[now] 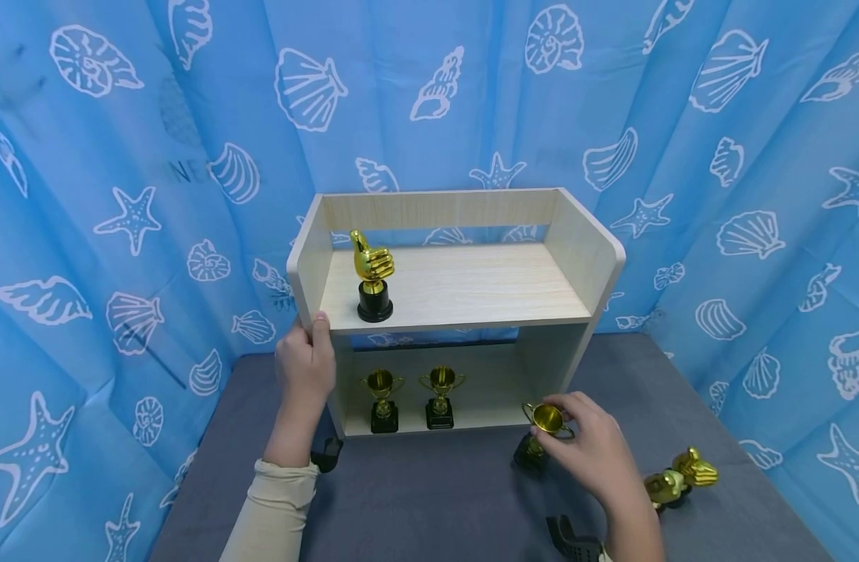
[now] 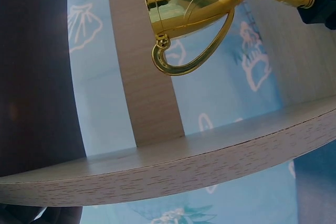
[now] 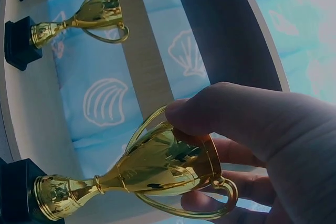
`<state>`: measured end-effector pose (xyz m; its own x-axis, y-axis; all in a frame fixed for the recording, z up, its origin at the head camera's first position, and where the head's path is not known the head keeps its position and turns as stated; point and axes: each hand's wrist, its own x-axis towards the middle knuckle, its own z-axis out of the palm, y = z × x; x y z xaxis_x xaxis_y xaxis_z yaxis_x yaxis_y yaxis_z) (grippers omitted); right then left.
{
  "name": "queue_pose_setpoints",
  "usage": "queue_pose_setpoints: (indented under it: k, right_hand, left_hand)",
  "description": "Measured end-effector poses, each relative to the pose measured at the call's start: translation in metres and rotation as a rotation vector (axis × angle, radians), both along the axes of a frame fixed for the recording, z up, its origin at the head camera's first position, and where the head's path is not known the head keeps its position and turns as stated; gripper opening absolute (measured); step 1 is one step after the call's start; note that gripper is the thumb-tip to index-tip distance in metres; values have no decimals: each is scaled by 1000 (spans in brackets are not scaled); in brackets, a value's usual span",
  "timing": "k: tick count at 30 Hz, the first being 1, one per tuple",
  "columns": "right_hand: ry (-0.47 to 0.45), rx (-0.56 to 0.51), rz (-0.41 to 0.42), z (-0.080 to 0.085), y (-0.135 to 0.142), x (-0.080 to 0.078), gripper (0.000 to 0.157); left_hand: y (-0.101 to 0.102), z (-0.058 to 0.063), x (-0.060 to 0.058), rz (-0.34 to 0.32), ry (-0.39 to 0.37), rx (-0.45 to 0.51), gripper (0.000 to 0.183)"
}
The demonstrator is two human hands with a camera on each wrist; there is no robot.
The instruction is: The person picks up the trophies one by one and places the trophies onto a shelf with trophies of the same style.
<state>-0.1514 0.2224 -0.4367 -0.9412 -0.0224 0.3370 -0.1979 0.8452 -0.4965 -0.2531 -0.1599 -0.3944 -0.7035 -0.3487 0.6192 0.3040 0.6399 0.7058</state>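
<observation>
My right hand [image 1: 591, 441] pinches a gold trophy cup [image 1: 547, 420] by its bowl near the rim, in front of the shelf's lower right side. In the right wrist view, thumb and fingers lie on either side of that bowl, above its black base [image 3: 21, 190]. My left hand [image 1: 306, 367] grips the left side panel of a pale wooden two-tier shelf [image 1: 471, 285], thumb on the front edge. Two more trophy cups [image 1: 383, 398] stand upright on the lower tier, left and middle. A gold thumbs-up trophy [image 1: 374, 273] stands at the left of the upper tier.
More gold hand-shaped trophies [image 1: 694, 468] lie on the grey table [image 1: 429, 499], right of my right forearm; their exact number is unclear. Behind the shelf hangs a blue curtain [image 1: 429, 148] with white shells. Black wrist straps [image 1: 573, 542] show at both wrists.
</observation>
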Motion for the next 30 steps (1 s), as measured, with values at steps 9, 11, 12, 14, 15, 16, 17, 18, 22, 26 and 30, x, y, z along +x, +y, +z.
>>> queue_pose_setpoints:
  k: [9,11,12,14,15,16,17,18,22,26,30]
  right_hand:
    - [21,12,57,2,-5,-10,40]
    - [19,11,62,2,-6,-11,40]
    - [18,10,64,2,-6,-12,40]
    - [13,12,66,2,-7,-13,40]
    - [9,13,68,2,-7,-13,40]
    - [9,14,73,3,-8,-14,40]
    - [11,17,77,4,-8,-15,40]
    - [13,20,82,5,-8,-15,39]
    - [24,33,100,7,-10,-18,39]
    - [26,35,105,6,-12,-20,39]
    - [20,30,108,5,-14,-23,39]
  left_hand:
    - [1,0,0,0,-7,1,48]
    - [1,0,0,-1,-7,0,48]
    - [1,0,0,-1,-6,-2,47]
    - [1,1,0,-3,-5,-5,47]
    - [1,1,0,-1,-6,-6,47]
    - [1,0,0,3,-7,-6,47]
    - [1,0,0,5,-7,-5,47]
    - [1,0,0,7,-6,-5,47]
    - [0,-1,0,19,-4,-2,46]
    - [0,-1,-1,16,1,-3,47]
    - [0,-1,0,15,-2,3,48]
